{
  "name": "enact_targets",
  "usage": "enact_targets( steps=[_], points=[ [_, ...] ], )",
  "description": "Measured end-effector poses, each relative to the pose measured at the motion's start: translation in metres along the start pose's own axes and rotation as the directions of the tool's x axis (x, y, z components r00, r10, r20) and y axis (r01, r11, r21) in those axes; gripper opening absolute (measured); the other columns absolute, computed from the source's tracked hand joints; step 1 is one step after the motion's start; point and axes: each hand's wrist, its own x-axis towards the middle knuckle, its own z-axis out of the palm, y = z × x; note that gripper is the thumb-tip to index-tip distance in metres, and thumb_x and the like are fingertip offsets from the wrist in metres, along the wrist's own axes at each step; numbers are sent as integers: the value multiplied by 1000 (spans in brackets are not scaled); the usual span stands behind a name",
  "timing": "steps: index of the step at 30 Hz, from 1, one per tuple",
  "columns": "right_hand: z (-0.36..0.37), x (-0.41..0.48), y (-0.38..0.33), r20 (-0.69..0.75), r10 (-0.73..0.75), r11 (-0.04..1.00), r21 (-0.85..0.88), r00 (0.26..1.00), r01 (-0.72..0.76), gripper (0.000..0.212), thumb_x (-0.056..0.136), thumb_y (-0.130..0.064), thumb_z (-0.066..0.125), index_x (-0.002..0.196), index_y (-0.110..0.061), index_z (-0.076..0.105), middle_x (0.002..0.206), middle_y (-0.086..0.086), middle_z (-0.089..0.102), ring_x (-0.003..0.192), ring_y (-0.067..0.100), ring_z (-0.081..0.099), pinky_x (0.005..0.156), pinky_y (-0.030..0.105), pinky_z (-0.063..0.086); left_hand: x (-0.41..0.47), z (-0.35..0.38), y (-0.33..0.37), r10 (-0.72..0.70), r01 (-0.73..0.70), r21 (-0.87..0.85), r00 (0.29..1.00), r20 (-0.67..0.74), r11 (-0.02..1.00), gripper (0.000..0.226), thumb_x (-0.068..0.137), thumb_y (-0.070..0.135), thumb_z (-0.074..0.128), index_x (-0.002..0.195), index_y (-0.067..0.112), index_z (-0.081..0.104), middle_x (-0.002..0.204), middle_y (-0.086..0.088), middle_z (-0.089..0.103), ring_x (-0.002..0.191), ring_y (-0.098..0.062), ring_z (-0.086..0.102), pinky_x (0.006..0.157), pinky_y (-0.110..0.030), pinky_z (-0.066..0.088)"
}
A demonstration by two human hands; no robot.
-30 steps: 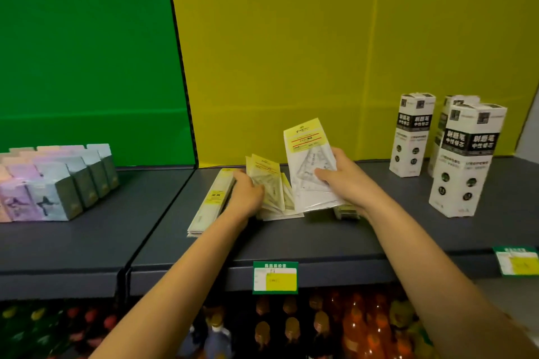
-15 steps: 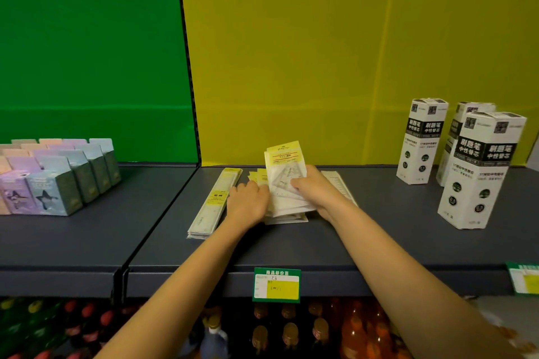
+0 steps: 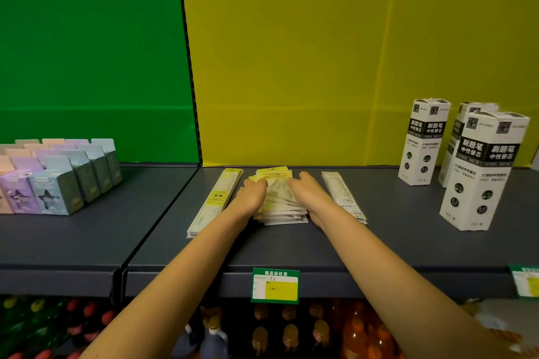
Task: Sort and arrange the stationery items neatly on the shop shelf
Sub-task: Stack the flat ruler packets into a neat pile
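A stack of yellow-and-white set-square packets (image 3: 280, 201) lies flat on the dark grey shelf (image 3: 291, 245), in front of the yellow back panel. My left hand (image 3: 252, 194) rests against the stack's left side. My right hand (image 3: 309, 194) rests against its right side, fingers lying over the top packets. Left of the stack lies a pile of long ruler packets (image 3: 214, 202). Another ruler packet pile (image 3: 342, 197) lies on the right, partly hidden by my right forearm.
Three tall white refill boxes (image 3: 484, 172) stand at the right of the shelf. Rows of pastel boxes (image 3: 55, 181) fill the left shelf under the green panel. A price tag (image 3: 275, 285) hangs on the shelf edge; bottles (image 3: 288, 332) stand below.
My right hand has laid the raised packet down onto the stack. Both hands now lie against the pile's two sides, and the right-hand ruler pile has come into sight.
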Motion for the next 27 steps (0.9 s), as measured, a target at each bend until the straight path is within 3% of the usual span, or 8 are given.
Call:
enact_targets(
  steps=[4,7,13,18,22,27],
  points=[
    [-4,-4,2,53,61,988,136,997,-68,54,100,-34,27,147,-10,19,154,7,25,140,26,27,100,37,31,4,3,3,-28,28,-131,1000,1,991,54,95,30,26,144,8,21,153,-13,24,137,-29,27,106,-38,26],
    [2,-5,3,111,51,976,206,993,-73,54,100,-38,26,147,-13,22,155,5,25,142,24,24,110,40,24,5,9,4,-27,30,-211,999,19,977,55,94,30,29,145,11,20,155,-11,20,139,-29,25,109,-40,24],
    [-1,4,0,168,46,979,189,985,-78,57,97,-43,30,143,-10,33,150,9,36,138,24,34,116,41,24,8,6,7,-51,66,-322,997,55,944,55,90,30,38,140,9,30,148,-16,33,132,-32,36,111,-43,29],
    [-7,17,-12,73,67,986,147,995,-77,55,100,-35,28,148,-10,17,157,7,17,144,26,18,115,40,18,14,4,20,-97,91,-328,995,-4,940,57,93,22,35,145,6,19,151,-16,26,135,-34,31,106,-40,29],
    [-1,20,-13,43,80,988,127,996,-85,53,101,-34,25,147,-9,19,156,9,19,144,26,20,114,38,20,19,10,27,-105,94,-337,994,-14,937,57,95,22,31,146,6,12,153,-13,25,136,-33,30,106,-41,29],
    [1,19,-16,82,95,988,117,992,-104,55,101,-39,20,147,-9,18,156,10,21,143,27,22,114,40,21,21,12,22,-66,50,-368,997,-33,929,54,95,20,31,144,3,17,152,-14,25,136,-31,29,104,-39,29]
  ],
)
